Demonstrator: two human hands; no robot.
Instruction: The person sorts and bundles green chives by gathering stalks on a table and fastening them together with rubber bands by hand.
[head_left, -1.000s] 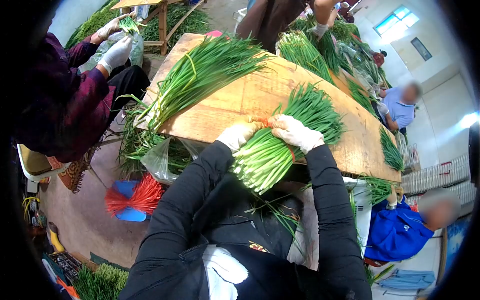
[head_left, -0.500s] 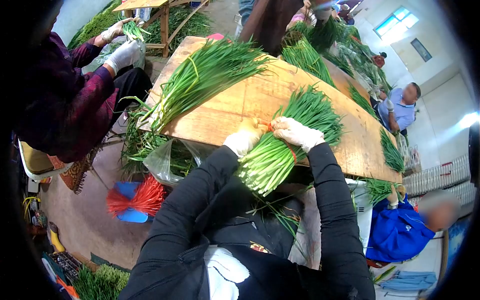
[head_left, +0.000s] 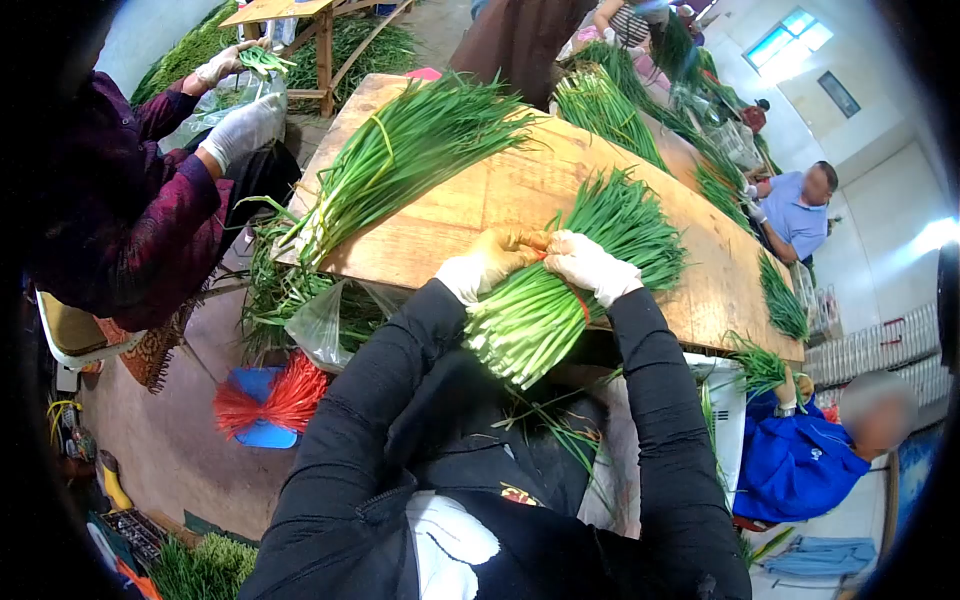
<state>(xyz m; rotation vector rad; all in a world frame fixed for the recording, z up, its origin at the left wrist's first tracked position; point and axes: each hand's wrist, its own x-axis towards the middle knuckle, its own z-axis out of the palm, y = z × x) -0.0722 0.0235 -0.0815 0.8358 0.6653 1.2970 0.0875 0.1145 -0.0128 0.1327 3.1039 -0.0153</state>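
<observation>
Left hand [head_left: 487, 265], in a pale rubbery glove, is clenched on the bundle of chives [head_left: 570, 285] from its 9 o'clock side; the right hand [head_left: 592, 266], in a white glove, grasps the same bundle from above, touching the left one. Between the two hands a thin orange band [head_left: 535, 243] crosses the stalks. The bundle lies at the near edge of the bench [head_left: 480, 205], its white cut ends hanging over the edge toward the person, its green tips fanning out toward 1 o'clock. The stalks are thin, straight and smooth, packed tightly together. The bench is bare yellowish plywood with visible grain.

At 10 o'clock on the bench lies a larger sheaf of chives [head_left: 400, 150], loose and long. Below the bench edge hangs a clear plastic bag [head_left: 325, 320], wrinkled, and on the floor at 8 o'clock lies a red bunch of ties [head_left: 275, 395] on a blue plate. No writing can be read anywhere.
</observation>
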